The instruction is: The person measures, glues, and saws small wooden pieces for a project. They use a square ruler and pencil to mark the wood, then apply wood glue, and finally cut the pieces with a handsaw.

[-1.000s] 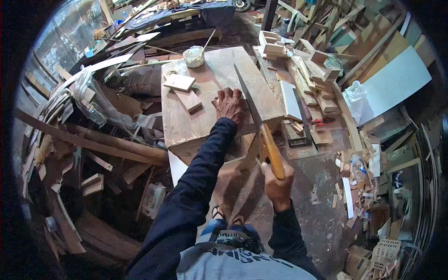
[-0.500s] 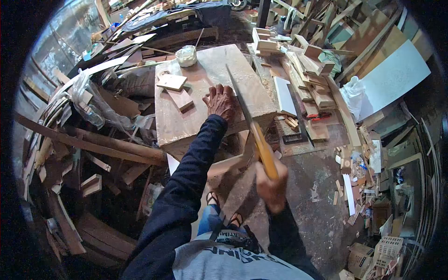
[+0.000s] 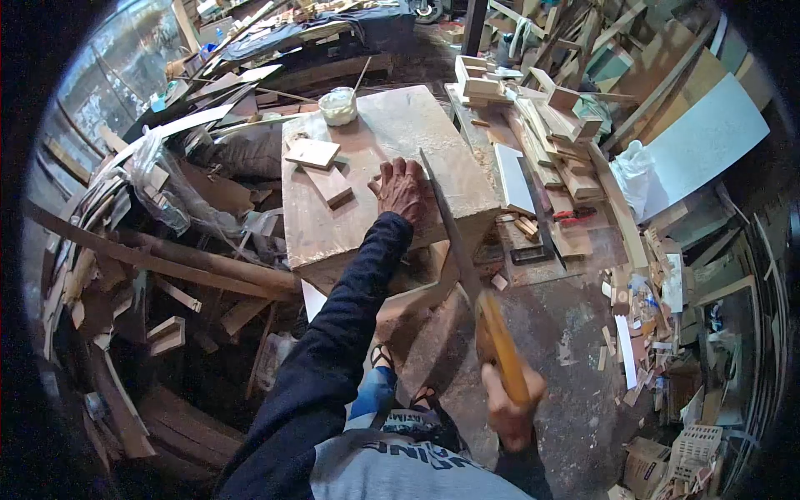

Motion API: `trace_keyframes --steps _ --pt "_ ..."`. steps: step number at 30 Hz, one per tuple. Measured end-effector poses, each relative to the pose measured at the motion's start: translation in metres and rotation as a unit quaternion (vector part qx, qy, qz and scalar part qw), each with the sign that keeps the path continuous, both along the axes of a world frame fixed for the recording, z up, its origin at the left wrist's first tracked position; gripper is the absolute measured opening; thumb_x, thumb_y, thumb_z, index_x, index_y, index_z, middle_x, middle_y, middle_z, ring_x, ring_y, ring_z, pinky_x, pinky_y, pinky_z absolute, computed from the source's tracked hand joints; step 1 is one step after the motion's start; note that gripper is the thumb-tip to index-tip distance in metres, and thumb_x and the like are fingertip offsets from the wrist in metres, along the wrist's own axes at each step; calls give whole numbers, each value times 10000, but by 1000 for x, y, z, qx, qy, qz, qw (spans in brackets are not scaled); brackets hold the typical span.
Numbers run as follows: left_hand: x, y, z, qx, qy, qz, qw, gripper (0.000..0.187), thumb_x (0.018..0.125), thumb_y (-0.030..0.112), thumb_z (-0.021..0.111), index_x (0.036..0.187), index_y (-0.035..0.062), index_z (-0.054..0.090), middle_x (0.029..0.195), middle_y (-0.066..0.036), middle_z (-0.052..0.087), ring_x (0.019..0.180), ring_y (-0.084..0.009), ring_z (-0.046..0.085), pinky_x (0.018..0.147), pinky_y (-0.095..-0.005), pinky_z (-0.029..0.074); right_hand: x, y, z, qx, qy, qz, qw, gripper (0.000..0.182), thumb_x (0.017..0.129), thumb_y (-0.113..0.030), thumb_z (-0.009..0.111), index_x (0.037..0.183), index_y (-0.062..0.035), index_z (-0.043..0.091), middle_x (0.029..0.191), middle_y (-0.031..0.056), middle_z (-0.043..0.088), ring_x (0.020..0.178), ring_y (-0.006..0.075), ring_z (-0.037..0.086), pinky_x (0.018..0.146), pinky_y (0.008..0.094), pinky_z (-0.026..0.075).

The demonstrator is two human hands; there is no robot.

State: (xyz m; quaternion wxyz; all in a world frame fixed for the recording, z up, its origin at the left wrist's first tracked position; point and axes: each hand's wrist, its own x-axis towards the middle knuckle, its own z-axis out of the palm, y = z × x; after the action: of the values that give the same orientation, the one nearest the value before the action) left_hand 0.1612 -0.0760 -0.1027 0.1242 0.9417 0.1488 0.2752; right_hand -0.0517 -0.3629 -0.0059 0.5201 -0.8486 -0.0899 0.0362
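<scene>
My right hand [image 3: 510, 402] is wrapped round the yellow handle of a handsaw [image 3: 451, 223], low on the right and in front of the wooden workbench [image 3: 320, 235]. The blade slants up and left from the handle, its tip over the bench top, close beside my left hand. Pressed down on the bench, my left hand [image 3: 400, 193] has its fingers bent and held together; whatever lies under them is mostly hidden. To its left, a pale wood block [image 3: 313, 153] rests across a longer wood piece [image 3: 332, 187].
A white tub [image 3: 338, 107] with a stick stands at the bench's back edge. On the right, a lower table carries stacked wood pieces [image 3: 575, 171], a white board [image 3: 513, 179] and red-handled pliers [image 3: 575, 215]. Scraps [image 3: 646, 317] litter the floor; timber crowds the left.
My right hand has drawn the saw back, down and to the right, toward my body. My left hand stays in place on the bench; the view has shifted slightly.
</scene>
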Motion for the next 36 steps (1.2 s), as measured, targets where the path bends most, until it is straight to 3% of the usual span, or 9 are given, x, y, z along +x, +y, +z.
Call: trace_keyframes --steps 4,9,13,16,19,24,28,31,36 --pt "-3 -2 1 -7 -5 0 1000 283 739 119 558 1020 138 530 1057 -81 476 1075 -296 425 864 -540 314 92 65 -43 81 -137 39 986 400 763 -54 544 1140 77 565 853 241 632 761 320 659 685 385 509" --pt "-5 -6 10 -18 22 16 999 327 708 128 591 1026 147 521 1070 -81 469 1084 -295 423 874 -550 301 75 49 -41 80 -163 55 982 421 773 -43 518 1181 56 550 928 201 663 764 296 672 686 329 523" --pt "-5 -5 11 -15 27 18 999 314 720 135 587 1024 147 507 1079 -86 463 1087 -297 422 876 -553 300 -1 -8 -19 20 -12 -15 1000 362 764 -73 583 1100 60 603 761 139 631 685 162 601 647 303 482" --pt "-2 -2 7 -18 23 12 999 277 749 167 583 1015 146 506 1075 -80 464 1085 -293 421 873 -556 300 4 5 -7 58 -52 -11 997 351 764 -76 585 1087 61 608 740 141 627 667 182 607 644 310 486" --pt "18 21 -39 45 -38 -33 998 263 771 207 579 1017 148 507 1071 -76 465 1085 -290 420 875 -556 297 69 49 -32 68 -91 40 993 401 773 -56 534 1154 63 564 805 236 620 713 311 651 645 367 495" --pt "-4 -3 3 -10 37 8 999 276 769 229 591 1022 154 511 1069 -72 465 1083 -289 421 875 -558 301 82 60 -28 112 -70 35 991 237 764 -80 590 944 75 595 675 160 581 638 203 596 596 336 458" --pt "-1 -2 6 0 25 26 999 282 761 195 593 1028 154 512 1070 -70 464 1077 -291 422 870 -563 305 6 -3 -18 56 -29 -18 998 264 766 -67 588 995 62 619 659 131 578 627 145 567 587 313 453" --pt "-2 -1 7 9 8 13 1000 282 758 163 583 1031 148 514 1070 -74 462 1078 -294 422 864 -567 310 0 -11 -4 -4 63 3 998 390 792 -77 552 1158 55 581 851 213 654 726 242 663 667 343 508" --pt "-4 0 9 5 19 4 1000 251 783 169 563 1029 144 518 1069 -81 465 1071 -299 422 850 -586 315 97 61 -38 77 -119 51 989 391 780 -62 547 1148 68 578 837 225 648 740 270 667 674 335 506"
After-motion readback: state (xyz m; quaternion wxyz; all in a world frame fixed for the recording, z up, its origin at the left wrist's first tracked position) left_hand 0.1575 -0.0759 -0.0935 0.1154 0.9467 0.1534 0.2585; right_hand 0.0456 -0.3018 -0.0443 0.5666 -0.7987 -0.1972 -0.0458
